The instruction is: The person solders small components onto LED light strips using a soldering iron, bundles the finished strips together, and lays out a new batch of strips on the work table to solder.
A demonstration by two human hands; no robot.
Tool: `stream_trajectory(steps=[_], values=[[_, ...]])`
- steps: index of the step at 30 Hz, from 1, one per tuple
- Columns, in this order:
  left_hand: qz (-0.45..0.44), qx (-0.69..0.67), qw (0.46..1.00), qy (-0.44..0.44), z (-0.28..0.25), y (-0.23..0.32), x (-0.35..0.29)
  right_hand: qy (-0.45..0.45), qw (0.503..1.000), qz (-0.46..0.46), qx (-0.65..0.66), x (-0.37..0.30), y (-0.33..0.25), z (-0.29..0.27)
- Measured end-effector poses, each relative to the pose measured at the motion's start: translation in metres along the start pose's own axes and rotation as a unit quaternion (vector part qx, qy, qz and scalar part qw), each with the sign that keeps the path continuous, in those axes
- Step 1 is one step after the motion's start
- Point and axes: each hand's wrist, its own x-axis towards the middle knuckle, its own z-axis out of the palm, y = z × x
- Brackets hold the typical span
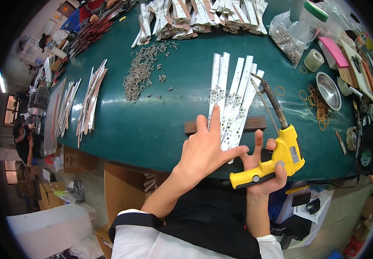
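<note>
- In the head view, a fan of white strips (245, 77) lies on the green bench (165, 134), its near ends gathered together and its far ends spread; small dark components dot the strips.
- A brown bar (255, 124) runs crosswise beneath the fan, showing on both sides of it.
- The left hand (200, 149) is at the fan's near left edge, open with nothing gripped. Its index finger points out over the strips; whether the fingertip touches them cannot be told. Its thumb reaches across the fan's near end, close to the other hand.
- The right hand (260, 188), just right of the fan's near end, is half open and loosely holds a yellow soldering gun (288, 149) across the palm, with a finger raised off the handle.
- The gun's metal nozzle (275, 102) slants away from the person, its tip by the fan's right edge.
- Left of the fan lies a heap of small grey parts (140, 75); farther left, stacked strips (92, 101).
- Beyond the fan sit many bundled strips (201, 15).
- Right of the fan are rubber bands (321, 114), a metal bowl (328, 90) and a tape roll (314, 60).
</note>
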Motion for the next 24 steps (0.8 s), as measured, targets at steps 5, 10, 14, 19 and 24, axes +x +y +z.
stream_trajectory(steps=[5,10,14,19,24], values=[[0.019,-0.154,0.988,-0.01,0.007,-0.014,0.003,-0.027,1.0,-0.005,-0.001,-0.002,0.009,-0.001],[0.054,-0.225,0.973,0.017,0.015,-0.028,0.001,-0.005,1.0,-0.001,0.004,-0.011,-0.01,-0.001],[0.068,-0.287,0.956,0.008,-0.002,-0.042,0.004,-0.035,0.997,-0.075,-0.009,-0.006,-0.046,-0.009],[-0.026,-0.586,0.805,-0.091,-0.044,-0.059,-0.014,-0.011,0.983,-0.175,-0.058,0.005,-0.091,-0.044],[0.043,-0.386,0.908,0.159,-0.099,-0.115,-0.026,0.031,0.988,-0.149,-0.004,0.009,-0.097,-0.062]])
